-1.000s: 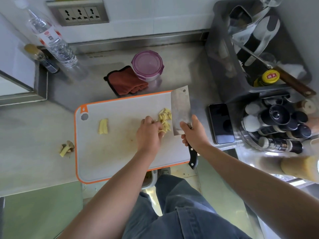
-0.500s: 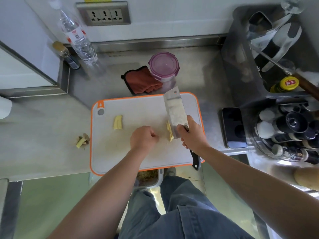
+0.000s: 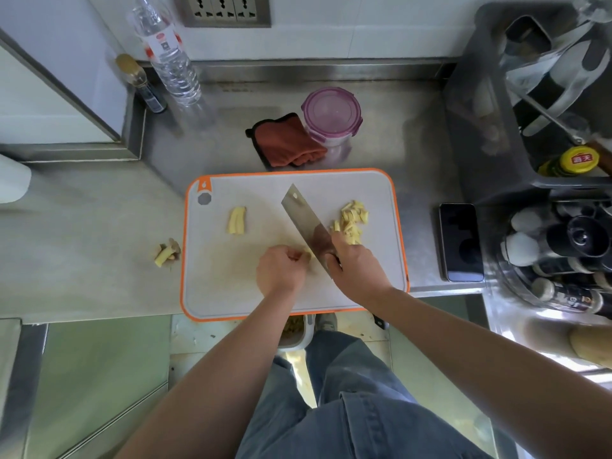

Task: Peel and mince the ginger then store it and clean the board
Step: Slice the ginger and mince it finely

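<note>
My L hand (image 3: 281, 271) curled, pinches ginger bit (image 3: 306, 255) on board (image 3: 231, 293), touching L side of cleaver (image 3: 306, 223). R hand (image 3: 356, 266) grips cleaver handle; blade runs diagonal, tip far-left. Cut pile (image 3: 351, 221) sits R of blade.

Cleaver handle (image 3: 379, 321) — mostly beneath right hand (image 3: 359, 271)

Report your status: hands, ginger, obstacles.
Right hand grips cleaver. Left hand pinches ginger piece beside it. Cut pile right of cleaver, slices left. No obstacle on board.

On the cutting board (image 3: 364, 187), the cleaver (image 3: 306, 223) lies between ginger slices (image 3: 237, 220) left and chopped ginger (image 3: 351, 220) right.
</note>
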`<state>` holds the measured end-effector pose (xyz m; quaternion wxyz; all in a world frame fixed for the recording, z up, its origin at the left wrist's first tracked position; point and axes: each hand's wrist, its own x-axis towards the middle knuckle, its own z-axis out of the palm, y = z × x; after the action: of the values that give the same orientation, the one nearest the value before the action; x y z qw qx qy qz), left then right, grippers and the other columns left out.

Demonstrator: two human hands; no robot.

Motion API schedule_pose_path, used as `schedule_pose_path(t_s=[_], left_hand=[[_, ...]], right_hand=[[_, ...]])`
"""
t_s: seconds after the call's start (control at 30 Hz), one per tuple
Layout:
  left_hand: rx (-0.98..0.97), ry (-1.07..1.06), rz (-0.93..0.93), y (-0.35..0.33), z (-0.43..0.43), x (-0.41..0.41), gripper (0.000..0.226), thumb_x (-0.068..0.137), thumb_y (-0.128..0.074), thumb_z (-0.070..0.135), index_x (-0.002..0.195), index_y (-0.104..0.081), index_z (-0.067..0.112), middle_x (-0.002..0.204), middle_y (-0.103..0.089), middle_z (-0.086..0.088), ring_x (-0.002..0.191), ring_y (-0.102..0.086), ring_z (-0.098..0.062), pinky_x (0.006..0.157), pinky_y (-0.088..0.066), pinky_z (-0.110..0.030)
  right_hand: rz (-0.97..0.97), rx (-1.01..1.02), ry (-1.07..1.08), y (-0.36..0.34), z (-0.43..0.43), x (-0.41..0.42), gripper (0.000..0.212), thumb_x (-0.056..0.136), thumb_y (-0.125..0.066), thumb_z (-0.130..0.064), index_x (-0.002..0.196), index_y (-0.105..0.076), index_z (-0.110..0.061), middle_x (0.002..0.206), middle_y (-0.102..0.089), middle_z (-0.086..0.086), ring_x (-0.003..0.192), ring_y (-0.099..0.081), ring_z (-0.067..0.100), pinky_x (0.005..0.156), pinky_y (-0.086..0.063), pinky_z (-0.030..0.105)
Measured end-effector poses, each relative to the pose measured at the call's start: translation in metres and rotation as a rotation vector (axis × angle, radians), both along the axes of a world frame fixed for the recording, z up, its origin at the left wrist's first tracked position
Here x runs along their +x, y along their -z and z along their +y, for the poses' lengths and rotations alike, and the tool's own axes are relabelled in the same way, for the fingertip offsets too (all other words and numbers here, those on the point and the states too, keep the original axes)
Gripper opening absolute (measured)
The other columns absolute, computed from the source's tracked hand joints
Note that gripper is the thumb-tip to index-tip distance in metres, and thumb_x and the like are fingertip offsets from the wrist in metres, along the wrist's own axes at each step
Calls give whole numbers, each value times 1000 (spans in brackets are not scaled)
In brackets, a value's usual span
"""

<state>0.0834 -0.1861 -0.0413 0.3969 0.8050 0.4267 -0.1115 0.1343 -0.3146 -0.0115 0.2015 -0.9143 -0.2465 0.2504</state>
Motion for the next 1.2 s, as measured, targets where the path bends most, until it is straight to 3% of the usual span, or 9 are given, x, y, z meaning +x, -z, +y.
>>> schedule_pose_path(t_s=[0.1, 0.3, 0.4, 0.57, 0.73, 0.83, 0.93, 1.03, 1.2], left_hand=[[-13, -18, 20, 0, -1, 3, 18, 84, -67, 36, 91, -77, 23, 87, -74, 2, 84, -68, -19, 65, -48, -27], [-44, -39, 60, 2, 1, 8, 22, 83, -69, 37, 99, -77, 23, 92, -75, 0, 87, -69, -20, 73, -56, -31], [-82, -36, 69, 2, 2, 10, 19, 82, -69, 36, 94, -77, 23, 87, -75, 0, 83, -69, -20, 70, -55, -31], [-122, -19, 92, -3, 5, 13, 17, 81, -69, 35, 70, -74, 23, 69, -70, 2, 69, -66, -19, 49, -36, -21], [-121, 9, 112, -1, 9, 12, 24, 78, -68, 33, 57, -67, 20, 60, -66, 2, 63, -65, -20, 47, -36, -21], [-101, 24, 99, 0, 9, 10, 23, 78, -67, 34, 61, -70, 19, 61, -68, 1, 62, -66, -20, 50, -42, -22], [-121, 26, 87, 1, 9, 10, 22, 80, -67, 34, 63, -72, 20, 61, -69, 3, 64, -67, -18, 56, -49, -25], [-140, 32, 82, 1, 11, 10, 18, 81, -65, 33, 70, -74, 21, 68, -71, 3, 71, -69, -19, 67, -56, -31], [-152, 47, 94, 1, 13, 11, 19, 84, -64, 32, 77, -75, 19, 75, -73, 2, 77, -70, -19, 72, -55, -31]], right_hand=[[-8, -38, -17, -1, 3, -3, 27, 99, -37, -24, 123, -37, -14, 83, -58, 13, 73, -57, 32, 65, -51, 42], [-64, -126, -65, -2, 11, -6, 26, 100, -35, -21, 124, -35, -12, 81, -56, 8, 72, -56, 28, 64, -49, 39], [-84, -175, -71, 0, 15, -8, 21, 98, -36, -15, 119, -34, -12, 76, -52, 6, 68, -53, 27, 59, -42, 36], [-93, -225, -94, 2, 26, -7, 18, 95, -39, -7, 111, -34, -12, 70, -45, 2, 63, -51, 26, 56, -42, 35], [-74, -216, -75, 7, 27, -2, 20, 96, -39, -11, 115, -32, -11, 75, -49, 5, 72, -58, 32, 59, -43, 37], [-10, -113, 25, 8, 26, 5, 23, 98, -37, -18, 119, -33, -9, 82, -55, 10, 75, -57, 35, 63, -47, 41], [-12, -2, 88, 9, 27, 8, 15, 98, -36, -18, 110, -35, -9, 76, -57, 10, 66, -56, 33, 58, -49, 43], [-35, 13, 30, 4, 23, 7, 17, 99, -37, -20, 112, -35, -9, 71, -52, 8, 61, -53, 30, 52, -40, 34], [-59, -60, -96, -7, 16, 3, 23, 100, -35, -21, 119, -35, -9, 73, -48, 4, 65, -49, 28, 58, -39, 33]])
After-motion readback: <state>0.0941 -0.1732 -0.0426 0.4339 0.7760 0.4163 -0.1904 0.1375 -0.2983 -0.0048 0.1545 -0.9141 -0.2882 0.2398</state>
